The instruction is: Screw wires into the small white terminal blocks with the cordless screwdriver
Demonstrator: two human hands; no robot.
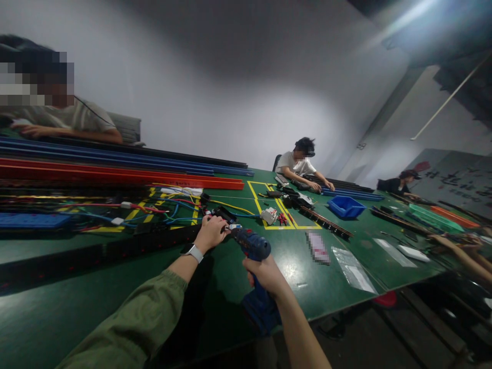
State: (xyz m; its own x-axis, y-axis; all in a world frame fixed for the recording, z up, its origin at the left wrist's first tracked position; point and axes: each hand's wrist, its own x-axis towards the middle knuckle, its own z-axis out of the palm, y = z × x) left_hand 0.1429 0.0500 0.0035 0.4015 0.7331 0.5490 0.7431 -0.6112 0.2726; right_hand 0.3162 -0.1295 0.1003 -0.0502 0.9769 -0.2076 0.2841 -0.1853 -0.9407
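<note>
My right hand (265, 274) is wrapped around the grip of a blue cordless drill (251, 243), its chuck facing the fingers of my left hand. At the end of a long black strip (149, 241) with small red marks, my left hand (210, 233) has its fingers bent and closed. A small white-and-blue piece (234, 226) shows at the drill's tip, close to those fingertips. What exactly the fingertips pinch is hidden. Red, blue and yellow wires (179, 205) lie loose just behind my left hand.
Orange rails (192, 182) and blue rails (172, 168) lie across the back left. Right of the drill are white connectors (269, 215), a phone (318, 247), a blue bin (346, 206) and a plastic bag (352, 269). Several people work around the green table (277, 292).
</note>
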